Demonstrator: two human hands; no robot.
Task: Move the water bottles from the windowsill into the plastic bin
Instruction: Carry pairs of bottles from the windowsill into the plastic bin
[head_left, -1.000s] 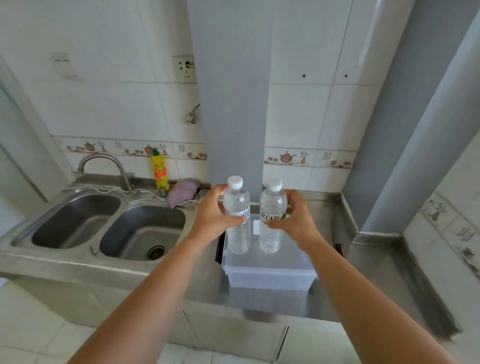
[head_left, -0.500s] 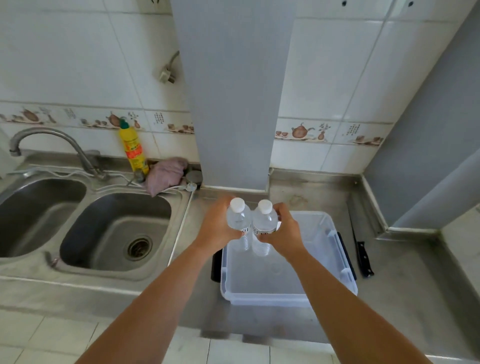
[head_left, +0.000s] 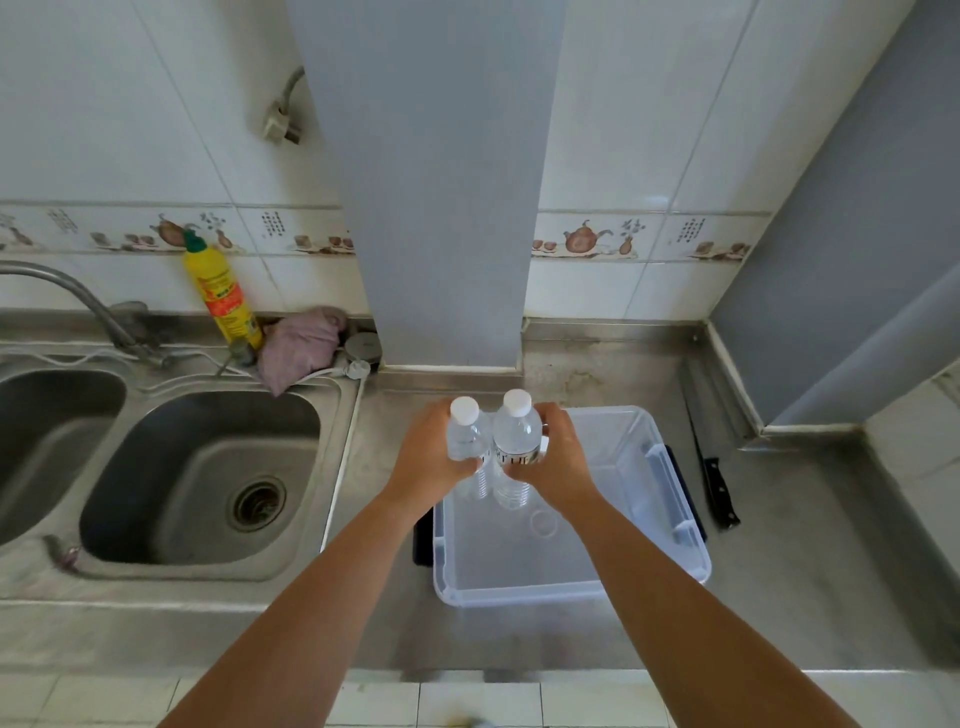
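Note:
Two clear water bottles with white caps stand upright side by side over the far left part of a translucent plastic bin (head_left: 571, 590) on the steel counter. My left hand (head_left: 428, 457) grips the left bottle (head_left: 463, 434) around its upper body. My right hand (head_left: 558, 460) grips the right bottle (head_left: 517, 441) at its label. The bottles' lower ends reach down inside the bin; I cannot tell whether they touch its floor. The windowsill is out of view.
A double steel sink (head_left: 200, 478) with a faucet (head_left: 67, 299) lies to the left. A yellow detergent bottle (head_left: 221, 293) and a pink cloth (head_left: 301, 345) sit behind it. A black-handled knife (head_left: 714, 478) lies right of the bin. A grey column (head_left: 431, 182) rises behind.
Both hands have lowered the two bottles from above the counter down into the bin. The view has tilted downward and closer.

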